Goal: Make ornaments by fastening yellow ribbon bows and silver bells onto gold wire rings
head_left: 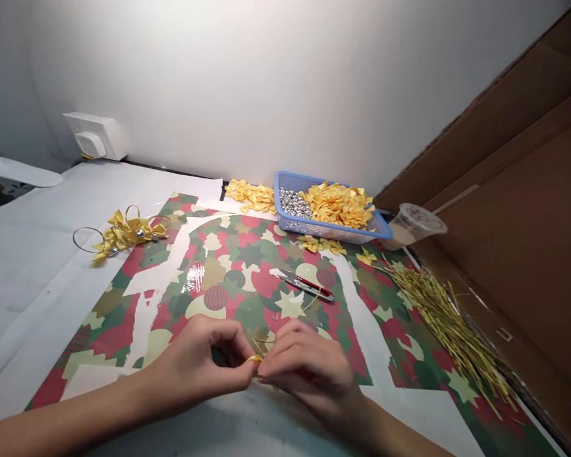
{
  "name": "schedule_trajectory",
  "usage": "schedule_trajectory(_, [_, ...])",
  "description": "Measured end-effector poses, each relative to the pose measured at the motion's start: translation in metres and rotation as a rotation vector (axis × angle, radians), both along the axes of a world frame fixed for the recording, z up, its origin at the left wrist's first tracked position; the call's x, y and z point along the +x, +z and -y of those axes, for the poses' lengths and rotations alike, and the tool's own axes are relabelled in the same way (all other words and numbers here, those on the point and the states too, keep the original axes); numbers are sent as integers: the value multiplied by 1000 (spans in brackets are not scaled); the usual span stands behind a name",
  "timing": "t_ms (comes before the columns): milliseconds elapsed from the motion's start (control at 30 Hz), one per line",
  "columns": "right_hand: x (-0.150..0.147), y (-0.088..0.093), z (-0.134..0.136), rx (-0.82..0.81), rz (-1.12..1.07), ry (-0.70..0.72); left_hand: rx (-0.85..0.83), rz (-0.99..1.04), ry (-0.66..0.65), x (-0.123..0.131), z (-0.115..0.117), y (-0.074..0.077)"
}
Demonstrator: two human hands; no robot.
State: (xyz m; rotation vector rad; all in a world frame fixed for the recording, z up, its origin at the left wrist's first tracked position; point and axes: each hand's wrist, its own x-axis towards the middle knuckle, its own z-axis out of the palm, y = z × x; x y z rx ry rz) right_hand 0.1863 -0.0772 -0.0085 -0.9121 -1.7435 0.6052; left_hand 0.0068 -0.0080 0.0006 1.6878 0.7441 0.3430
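My left hand pinches a small yellow ribbon bow between thumb and forefinger, low in the middle of the view. Against it, the fingertips of my right hand are closed on the same bow, most of which they hide. A thin gold-green strand sticks up by the fingers. Beyond my hands lies a pair of thread snips with red on one handle. Finished-looking yellow bows with silver bells and wire loops lie in a cluster to the left.
Against the wall, a blue plastic basket holds silver bells and many yellow bows; more bows lie beside it. A lidded plastic cup leans near the cardboard. Gold-green strands lie bundled at right on the patterned paper.
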Motion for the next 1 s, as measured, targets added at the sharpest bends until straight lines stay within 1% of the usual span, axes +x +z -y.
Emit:
schedule_trajectory(100, [-4, 6, 2, -17, -54, -23, 48, 6, -2, 1, 1, -2])
schedule_trajectory(167, [-7, 9, 4, -56, -132, -32, 66, 16, 4, 2, 0, -3])
schedule_trajectory(267, [-10, 12, 6, -228, -360, 2, 95, 15, 38, 2, -3, -4])
schedule_trajectory(333, [-8, 13, 5, -364, -540, 93, 133, -4, 93, 2, -8, -3])
schedule_trajectory(400, [-5, 13, 4, -476, -689, 222, 210, -17, 164, 0, -17, 0])
schedule_trajectory(467, [-1, 12, 3, -550, -802, 339, 292, -19, 231, -4, -27, 4])
schedule_trajectory(567, [0, 8, 3, -636, -927, 471, 296, -12, 338, -11, -45, 9])
schedule_trajectory(667, [-3, 5, 5, -735, -1013, 556, 338, -32, 474, -17, -58, 10])
schedule_trajectory(733, [-4, 4, 6, -800, -1039, 567, 372, -49, 517, -19, -63, 10])
schedule_trajectory(833, [-4, 3, 7, -864, -1041, 586, 396, -58, 526, -19, -65, 8])
schedule_trajectory(1000, [-5, -6, 9, -876, -1054, 658, 397, -63, 526, -19, -65, 7])
